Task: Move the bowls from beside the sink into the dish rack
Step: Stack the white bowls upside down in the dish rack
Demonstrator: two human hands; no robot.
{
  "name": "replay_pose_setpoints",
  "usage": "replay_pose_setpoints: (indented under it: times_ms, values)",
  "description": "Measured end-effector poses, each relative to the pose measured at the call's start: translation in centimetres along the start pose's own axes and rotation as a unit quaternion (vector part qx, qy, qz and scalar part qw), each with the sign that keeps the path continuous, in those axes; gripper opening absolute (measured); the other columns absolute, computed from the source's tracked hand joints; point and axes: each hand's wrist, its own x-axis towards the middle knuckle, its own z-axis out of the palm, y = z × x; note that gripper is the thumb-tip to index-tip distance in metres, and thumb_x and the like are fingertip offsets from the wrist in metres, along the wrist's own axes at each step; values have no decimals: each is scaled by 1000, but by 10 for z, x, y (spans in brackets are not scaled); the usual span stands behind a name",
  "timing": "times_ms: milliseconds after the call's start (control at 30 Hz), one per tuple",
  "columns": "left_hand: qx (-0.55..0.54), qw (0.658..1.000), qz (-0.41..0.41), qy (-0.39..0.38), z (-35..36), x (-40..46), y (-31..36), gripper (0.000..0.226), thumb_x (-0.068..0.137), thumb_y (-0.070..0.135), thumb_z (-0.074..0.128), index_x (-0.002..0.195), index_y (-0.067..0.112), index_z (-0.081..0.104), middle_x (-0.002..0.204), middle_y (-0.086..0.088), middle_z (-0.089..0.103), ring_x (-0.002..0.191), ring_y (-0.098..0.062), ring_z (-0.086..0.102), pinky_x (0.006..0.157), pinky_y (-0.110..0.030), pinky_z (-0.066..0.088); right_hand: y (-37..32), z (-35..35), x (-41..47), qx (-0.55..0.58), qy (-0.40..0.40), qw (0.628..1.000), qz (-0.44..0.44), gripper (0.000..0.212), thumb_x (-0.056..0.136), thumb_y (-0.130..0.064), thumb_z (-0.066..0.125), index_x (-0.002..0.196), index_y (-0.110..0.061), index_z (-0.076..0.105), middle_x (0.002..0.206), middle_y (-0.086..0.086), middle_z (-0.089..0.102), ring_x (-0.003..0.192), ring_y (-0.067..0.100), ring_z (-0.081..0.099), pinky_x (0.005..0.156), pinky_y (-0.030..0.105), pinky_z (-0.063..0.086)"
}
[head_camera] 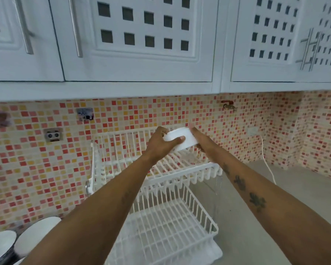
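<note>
White wall cabinets (141,39) overhang the mosaic tile wall (36,159), leaving open grey counter (275,197) right of the two-tier white dish rack (161,188). Both tiers look bare. Above the upper tier's back rail, the left hand (161,141) and right hand (196,136) grip a white bowl (180,138), blurred, possibly tilted. More bowls (27,240) sit at the lower-left edge.

Bright, even, nearly shadowless light is seen throughout — motion blur softens the fingers (180,138), and straight lines far from them are bowed.
</note>
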Motion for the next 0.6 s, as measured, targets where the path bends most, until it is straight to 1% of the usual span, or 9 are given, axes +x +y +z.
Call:
replay_pose_setpoints:
  times_ms: [67,133,233,267,333,400,433,500,600]
  values:
    - [64,998,25,-6,10,5,-9,54,74,41,79,108,13,48,108,-4,53,93,-22,52,60,-23,43,10,-1,11,-22,-18,999,23,62,81,-73,43,120,-28,59,119,4,64,108,23,58,94,38,44]
    - [90,995,35,-9,16,8,-14,56,71,41,82,105,13,48,108,-5,55,92,-24,53,62,-26,44,13,-2,18,-38,-19,998,39,58,76,-71,52,114,-29,63,120,3,65,109,24,60,99,41,45]
    - [110,993,37,-21,21,8,-17,59,69,38,83,108,9,50,107,-5,55,94,-26,54,72,-37,50,15,-2,22,-19,-23,998,48,36,84,-53,55,105,-25,66,107,5,69,92,22,64,83,34,51]
    - [119,992,38,-28,22,8,-20,58,69,38,84,106,10,49,107,-5,54,93,-26,54,71,-37,49,17,-3,23,-12,-25,998,52,34,85,-47,56,107,-22,66,105,7,69,90,23,65,80,34,51]
    - [142,988,43,-43,24,8,-23,56,67,37,85,100,13,46,109,-6,55,95,-26,53,67,-32,45,19,-4,23,-12,-20,998,62,41,83,-42,61,114,-16,65,108,11,70,89,27,65,78,37,52]
    - [180,980,51,-59,25,9,-25,57,66,37,86,100,16,45,115,-10,55,98,-26,52,70,-30,40,19,-4,23,-19,-11,997,75,42,81,-38,62,114,-12,63,103,10,68,82,25,62,70,33,49]
    - [205,975,55,-70,26,9,-26,59,65,37,86,103,15,45,118,-11,54,97,-24,51,71,-29,39,19,-4,23,-28,-3,996,83,39,80,-35,62,112,-12,61,100,10,66,80,24,59,70,33,47]
    - [252,961,62,-94,27,9,-27,68,64,35,87,112,10,46,122,-12,50,95,-21,46,74,-28,38,19,-4,24,-56,15,993,106,41,79,-30,62,114,-9,57,105,12,62,86,26,57,76,35,46]
    - [263,956,63,-112,28,8,-29,71,66,31,87,119,8,45,128,-12,44,97,-19,42,78,-28,38,19,-3,26,-62,20,990,125,48,81,-24,61,123,-3,51,109,15,59,90,28,55,77,36,45]
